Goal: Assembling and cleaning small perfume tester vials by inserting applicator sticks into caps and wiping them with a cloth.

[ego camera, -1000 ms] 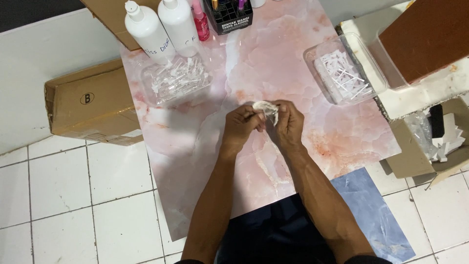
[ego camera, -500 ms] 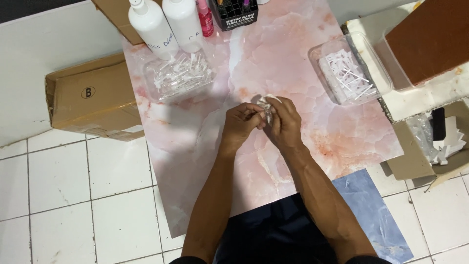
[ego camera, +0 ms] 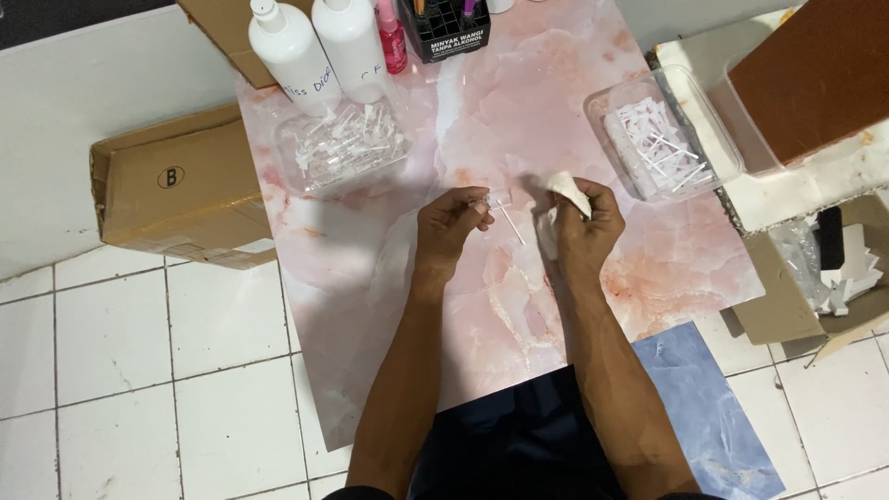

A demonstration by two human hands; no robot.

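Left hand (ego camera: 451, 222) pinches a tiny clear sprayer (ego camera: 493, 202) at its fingertips, thin tube hanging down toward the pink board (ego camera: 370, 306). Right hand (ego camera: 582, 225) is closed round a crumpled white cloth (ego camera: 567, 193), just beside that pinch. The grip looks skimpy, so I'd guess the part could slip or the tube bend if the cloth snags it. Honestly can't tell what the part really is, it's see-through and small. The bottles (ego camera: 319, 46) beyond the hands are cut off at the top.
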